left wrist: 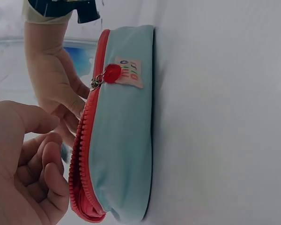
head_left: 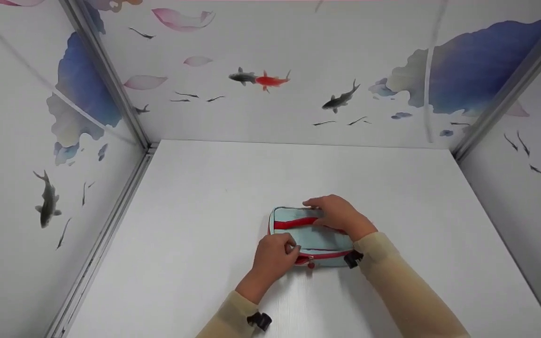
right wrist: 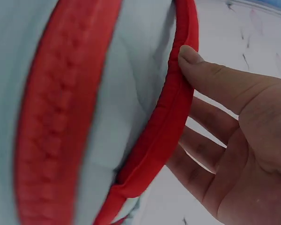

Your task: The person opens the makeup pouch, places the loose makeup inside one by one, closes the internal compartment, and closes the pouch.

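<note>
A light blue zip pouch (head_left: 327, 239) with red trim lies on the white table, front side towards me. My right hand (head_left: 343, 217) reaches over its right part and holds the red strap handle (right wrist: 161, 129), thumb on one face and fingers behind. At the pouch's front left corner is my left hand (head_left: 273, 256), fingers loosely curled with nothing between them, close beside the zipper. The red zipper (left wrist: 86, 136) gapes at its left end. Its slider, with a red bead (left wrist: 112, 73), sits farther right, next to a small lettered tag (left wrist: 133, 77).
The white tabletop (head_left: 195, 197) runs back to a wall panel (head_left: 270, 112) printed with fish and petals. Similar panels stand on the left and right, with metal frame posts (head_left: 111, 75) at the corners. Small black devices (head_left: 259, 321) are strapped on both wrists.
</note>
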A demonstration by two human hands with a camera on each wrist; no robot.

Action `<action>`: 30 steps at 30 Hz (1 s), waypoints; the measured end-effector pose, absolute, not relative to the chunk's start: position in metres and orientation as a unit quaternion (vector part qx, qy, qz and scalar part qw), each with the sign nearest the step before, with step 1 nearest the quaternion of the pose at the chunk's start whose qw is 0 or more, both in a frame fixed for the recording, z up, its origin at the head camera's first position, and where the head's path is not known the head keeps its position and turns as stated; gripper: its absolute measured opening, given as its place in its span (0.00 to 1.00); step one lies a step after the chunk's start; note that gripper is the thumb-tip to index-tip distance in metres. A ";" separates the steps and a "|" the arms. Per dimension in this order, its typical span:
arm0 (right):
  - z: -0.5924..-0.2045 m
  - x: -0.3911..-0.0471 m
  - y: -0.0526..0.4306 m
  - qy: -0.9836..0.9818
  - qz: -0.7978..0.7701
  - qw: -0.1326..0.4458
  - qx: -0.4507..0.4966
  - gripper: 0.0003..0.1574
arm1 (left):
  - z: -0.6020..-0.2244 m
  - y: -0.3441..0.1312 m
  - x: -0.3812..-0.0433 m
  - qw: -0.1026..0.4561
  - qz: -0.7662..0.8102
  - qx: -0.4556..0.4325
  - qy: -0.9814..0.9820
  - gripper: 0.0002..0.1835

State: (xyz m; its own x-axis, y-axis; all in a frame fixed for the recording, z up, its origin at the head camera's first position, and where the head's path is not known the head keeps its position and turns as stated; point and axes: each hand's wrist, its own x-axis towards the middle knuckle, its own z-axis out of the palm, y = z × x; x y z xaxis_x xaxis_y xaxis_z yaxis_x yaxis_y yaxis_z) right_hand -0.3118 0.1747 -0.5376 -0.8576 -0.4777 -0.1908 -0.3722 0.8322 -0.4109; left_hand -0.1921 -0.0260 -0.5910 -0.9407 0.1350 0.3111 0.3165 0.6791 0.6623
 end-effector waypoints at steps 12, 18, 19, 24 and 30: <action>-0.549 -0.331 0.164 0.948 -0.188 0.220 -0.132 0.28 | -0.605 -0.020 -0.173 0.124 -0.380 -0.064 -0.914 0.12; -0.544 -0.338 0.159 0.946 -0.163 0.246 -0.137 0.24 | -0.605 -0.020 -0.159 0.101 -0.396 -0.056 -0.911 0.12; -0.542 -0.338 0.157 0.945 -0.158 0.250 -0.137 0.24 | -0.605 -0.019 -0.157 0.088 -0.398 -0.056 -0.911 0.12; -0.536 -0.340 0.152 0.947 -0.152 0.257 -0.117 0.23 | -0.611 -0.013 -0.152 0.037 -0.413 -0.058 -0.908 0.11; -0.531 -0.340 0.147 0.947 -0.152 0.257 -0.116 0.23 | -0.615 -0.002 -0.152 0.052 -0.424 -0.028 -0.904 0.13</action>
